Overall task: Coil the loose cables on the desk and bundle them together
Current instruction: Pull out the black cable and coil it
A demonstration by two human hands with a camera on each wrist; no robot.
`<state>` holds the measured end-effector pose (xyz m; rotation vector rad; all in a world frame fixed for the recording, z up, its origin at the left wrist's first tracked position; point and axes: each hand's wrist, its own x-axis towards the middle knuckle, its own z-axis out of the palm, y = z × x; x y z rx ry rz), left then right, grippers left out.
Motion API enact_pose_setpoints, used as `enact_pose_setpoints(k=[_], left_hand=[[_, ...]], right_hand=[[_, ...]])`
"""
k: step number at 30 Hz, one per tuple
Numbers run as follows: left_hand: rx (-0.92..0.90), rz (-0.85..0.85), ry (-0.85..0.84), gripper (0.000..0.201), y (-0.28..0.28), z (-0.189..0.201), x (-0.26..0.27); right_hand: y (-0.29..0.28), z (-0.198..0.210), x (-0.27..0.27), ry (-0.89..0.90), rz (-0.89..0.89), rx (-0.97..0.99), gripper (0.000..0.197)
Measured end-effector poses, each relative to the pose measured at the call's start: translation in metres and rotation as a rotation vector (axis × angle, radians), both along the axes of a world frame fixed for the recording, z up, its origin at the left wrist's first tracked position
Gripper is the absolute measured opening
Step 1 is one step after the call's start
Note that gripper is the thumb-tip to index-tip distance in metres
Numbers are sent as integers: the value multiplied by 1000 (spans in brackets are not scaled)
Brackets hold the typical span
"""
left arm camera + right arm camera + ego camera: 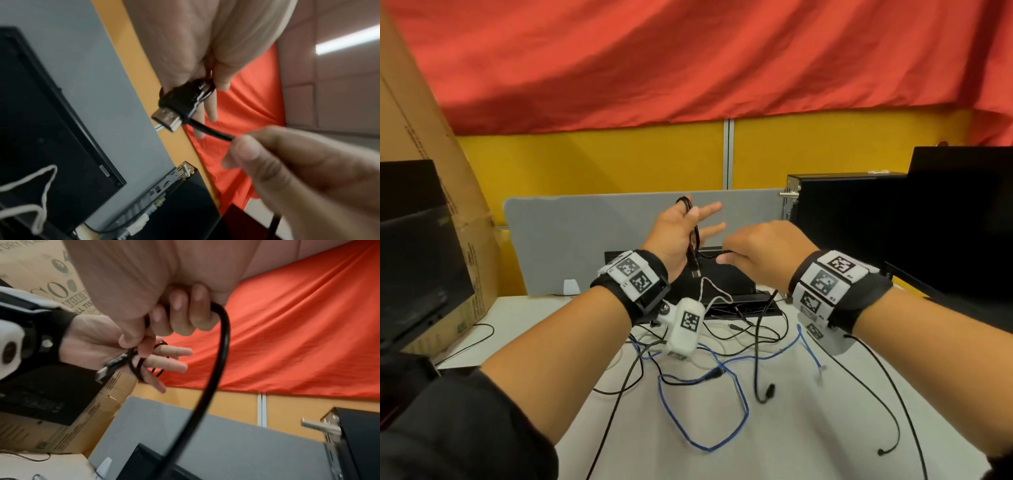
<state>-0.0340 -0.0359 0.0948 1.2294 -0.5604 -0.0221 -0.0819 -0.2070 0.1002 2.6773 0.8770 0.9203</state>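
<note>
My left hand (681, 233) is raised above the desk with its fingers spread. Loops of a black USB cable (694, 240) are wound over them, and the thumb holds the strands against the palm. The cable's USB plug (172, 112) hangs just below the palm. My right hand (763, 253) is close beside it and pinches the same cable (222, 353), which trails down to the white desk (808, 428). A blue cable (736, 404), a white cable (717, 291) and several thin black cables (893, 404) lie loose and tangled on the desk.
A cardboard box (431, 171) and a dark monitor (414, 257) stand at the left. A black computer case (842, 222) and another monitor (962, 222) stand at the right. A grey divider panel (585, 240) and a black flat device (722, 284) sit behind the cables.
</note>
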Motion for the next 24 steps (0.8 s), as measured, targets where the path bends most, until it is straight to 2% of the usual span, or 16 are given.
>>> enact_pose_setpoints(k=[2, 5, 8, 10, 12, 15, 18, 20, 22, 24], left_hand=[[144, -11, -19, 51, 0, -3, -2], [325, -46, -27, 47, 0, -3, -9], [448, -241, -56, 32, 3, 0, -21], [506, -277, -42, 29, 6, 2, -26], [517, -269, -22, 33, 8, 1, -28], [454, -333, 17, 39, 9, -2, -30], [265, -490, 136, 35, 10, -3, -35], [129, -558, 195, 31, 13, -1, -37], [29, -588, 218, 36, 15, 1, -37], [-33, -572, 209, 41, 14, 3, -39]], right_hand=[[-1, 12, -5, -12, 23, 14, 29], [-5, 24, -5, -32, -27, 7, 34], [-7, 30, -3, -31, -8, 83, 28], [-8, 30, -3, -13, 18, 166, 24], [-12, 30, -5, 0, 39, 243, 21], [-13, 27, -7, 13, 60, 308, 20], [-11, 24, -4, 85, 59, 387, 19], [-12, 21, -1, 210, 24, 486, 19], [-10, 15, -1, 406, -16, 625, 20], [-3, 6, -1, 561, -66, 653, 17]])
